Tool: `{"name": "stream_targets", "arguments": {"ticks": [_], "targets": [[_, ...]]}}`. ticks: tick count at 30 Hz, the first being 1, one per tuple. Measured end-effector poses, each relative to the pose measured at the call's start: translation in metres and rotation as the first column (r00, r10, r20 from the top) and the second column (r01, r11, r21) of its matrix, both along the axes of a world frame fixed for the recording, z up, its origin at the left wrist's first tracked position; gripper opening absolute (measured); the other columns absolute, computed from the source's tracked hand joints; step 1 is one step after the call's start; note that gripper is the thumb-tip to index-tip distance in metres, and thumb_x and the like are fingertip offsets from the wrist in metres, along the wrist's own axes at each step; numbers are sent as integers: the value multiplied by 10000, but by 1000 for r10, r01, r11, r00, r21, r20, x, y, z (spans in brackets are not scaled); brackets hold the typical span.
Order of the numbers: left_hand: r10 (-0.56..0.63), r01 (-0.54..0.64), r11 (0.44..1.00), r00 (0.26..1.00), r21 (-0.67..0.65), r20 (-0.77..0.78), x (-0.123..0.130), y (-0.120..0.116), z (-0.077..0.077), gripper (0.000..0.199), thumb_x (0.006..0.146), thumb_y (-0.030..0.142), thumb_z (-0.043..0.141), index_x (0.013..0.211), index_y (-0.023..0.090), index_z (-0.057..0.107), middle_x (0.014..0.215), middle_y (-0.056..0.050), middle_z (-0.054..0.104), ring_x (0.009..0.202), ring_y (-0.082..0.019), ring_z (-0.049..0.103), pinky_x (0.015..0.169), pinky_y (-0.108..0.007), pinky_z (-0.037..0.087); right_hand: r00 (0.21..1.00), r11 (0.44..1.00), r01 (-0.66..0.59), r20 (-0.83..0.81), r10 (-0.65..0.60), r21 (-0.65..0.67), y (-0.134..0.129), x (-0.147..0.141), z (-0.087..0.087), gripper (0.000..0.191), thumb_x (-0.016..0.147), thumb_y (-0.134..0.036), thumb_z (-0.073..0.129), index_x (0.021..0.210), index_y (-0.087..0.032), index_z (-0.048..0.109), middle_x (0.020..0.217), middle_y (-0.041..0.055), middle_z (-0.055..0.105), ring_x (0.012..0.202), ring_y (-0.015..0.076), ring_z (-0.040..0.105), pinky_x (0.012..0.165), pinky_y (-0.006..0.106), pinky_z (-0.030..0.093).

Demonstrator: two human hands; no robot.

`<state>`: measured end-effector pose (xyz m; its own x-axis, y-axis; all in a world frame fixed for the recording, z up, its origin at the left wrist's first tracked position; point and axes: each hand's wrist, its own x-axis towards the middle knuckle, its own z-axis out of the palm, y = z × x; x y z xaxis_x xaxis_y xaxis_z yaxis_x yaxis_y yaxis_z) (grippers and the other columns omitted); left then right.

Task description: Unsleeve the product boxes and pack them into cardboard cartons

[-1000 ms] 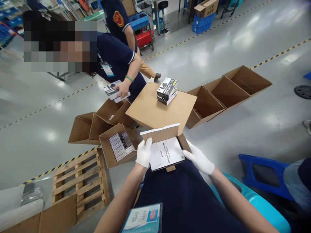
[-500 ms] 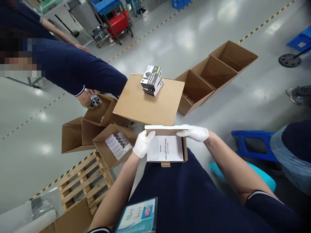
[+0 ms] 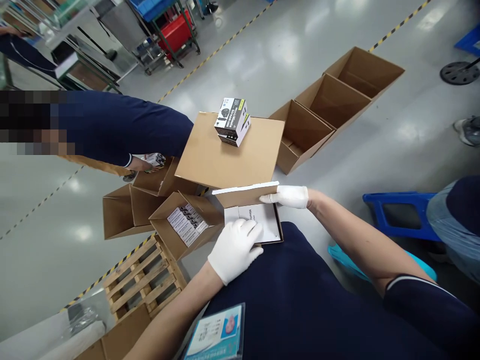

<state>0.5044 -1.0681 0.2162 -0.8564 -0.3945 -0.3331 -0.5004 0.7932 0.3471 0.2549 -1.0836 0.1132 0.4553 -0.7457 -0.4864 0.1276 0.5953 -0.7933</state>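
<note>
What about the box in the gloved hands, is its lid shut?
No, the lid stands up, with the right hand holding its edge, and white paper shows inside.

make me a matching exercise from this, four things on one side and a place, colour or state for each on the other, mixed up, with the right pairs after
Things
1. left hand
2. right hand
3. small printed boxes
4. stool

Places, colours or states
A. stacked on the large brown carton
B. at the raised lid of the open box
C. blue
D. over the white printed sheet in the open box

Right pairs: 1-D, 2-B, 3-A, 4-C
</note>
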Motion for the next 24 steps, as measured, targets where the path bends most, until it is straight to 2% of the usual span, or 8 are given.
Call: {"name": "stream_targets", "arguments": {"ticks": [3, 6, 9, 13, 15, 17, 21, 24], "targets": [[-61, 68, 997, 989, -46, 135, -9, -9, 1, 169, 928, 282, 667, 1043, 181, 595, 1000, -83, 655, 869, -271, 595, 733, -408, 475, 998, 994, -63, 16, 64, -84, -5, 0, 0, 446, 852, -407, 793, 1272, -280, 717, 1178, 17, 761, 999, 235, 683, 884, 367, 591], [-102, 117, 988, 984, -97, 148, -3, -6, 1, 64, 992, 191, 522, 982, 183, 584, 911, -58, 624, 810, -242, 588, 703, -388, 450, 992, 986, -115, 45, 121, -122, -6, 0, 3, 405, 900, -427, 742, 1271, -266, 723, 1258, 28, 742, 1157, 255, 652, 1075, 406, 511], [-159, 169, 977, 983, -128, 90, 10, 3, 3, 149, 1009, 149, 452, 986, 185, 594, 877, -52, 619, 806, -237, 587, 702, -389, 430, 986, 984, -121, 102, 135, -131, -4, 0, 6, 425, 935, -468, 696, 1298, -250, 710, 1279, 39, 733, 1206, 267, 639, 1122, 436, 483], [-241, 241, 970, 970, -43, -1, 13, 4, 10, 282, 1065, 374, 442, 922, 201, 612, 843, -36, 629, 785, -228, 583, 695, -400, 411, 990, 973, -93, 87, 114, -213, 2, 1, 6, 479, 930, -507, 701, 1340, -260, 688, 1243, 19, 746, 1201, 258, 641, 1143, 435, 478], [-194, 195, 980, 981, -40, 9, 6, -3, 12, 307, 1052, 431, 476, 911, 203, 624, 868, -44, 644, 823, -234, 586, 711, -405, 409, 993, 968, -80, 62, 98, -239, 4, 2, 7, 513, 902, -523, 732, 1337, -254, 693, 1166, 12, 770, 1156, 260, 661, 1123, 435, 502], [-74, 82, 990, 995, -111, 74, -4, -10, 13, 268, 999, 440, 578, 1038, 185, 651, 980, -80, 671, 915, -268, 588, 757, -425, 421, 994, 965, -83, 49, 98, -249, 5, 3, 10, 533, 881, -529, 754, 1330, -247, 701, 1111, 10, 783, 1121, 262, 676, 1102, 433, 521], [84, -51, 979, 982, -196, 166, -17, -15, 11, 670, 830, 469, 778, 1355, 108, 574, 1091, -134, 670, 994, -324, 565, 857, -489, 437, 987, 949, -133, 51, 154, -286, 4, 5, 21, 519, 904, -538, 724, 1337, -252, 703, 1183, 13, 767, 1159, 269, 670, 1118, 435, 504], [134, -104, 977, 979, -185, 154, -16, -10, 9, 665, 777, 432, 825, 1328, 130, 608, 1055, -122, 656, 982, -328, 551, 899, -519, 436, 976, 930, -180, 63, 211, -319, 4, 6, 29, 512, 956, -544, 646, 1385, -265, 672, 1282, 14, 729, 1256, 276, 624, 1158, 429, 461]]}}
